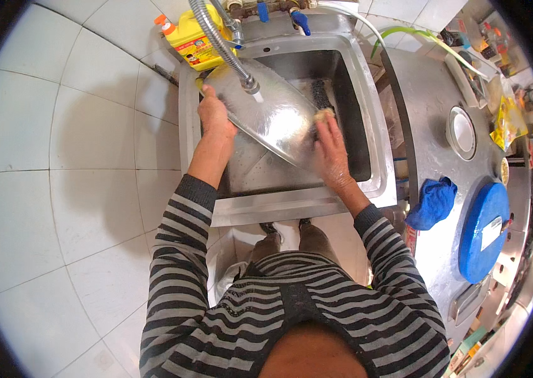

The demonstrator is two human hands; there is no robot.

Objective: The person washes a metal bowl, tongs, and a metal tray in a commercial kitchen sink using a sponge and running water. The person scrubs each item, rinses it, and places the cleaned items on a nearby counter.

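A large shiny metal tray or pan [266,108] is tilted over the stainless steel sink [382,189]. My left hand [216,113] grips its left edge, thumb on the upper face. Against its right edge, my right hand [332,151] presses a yellowish scrubbing pad [324,115], with the fingers partly blurred. Water runs onto the metal from the flexible spring-hose faucet [250,85] above. Part of the sink basin is hidden under the metal piece. A dark patch [322,94] shows on the basin's bottom at the right.
A yellow detergent jug [195,40] stands at the sink's back left corner. Blue-handled valves [300,21] are on the wall behind. On the steel counter [429,94] to the right are a white bowl [461,133], a blue cloth [432,203] and a round blue lid [484,234].
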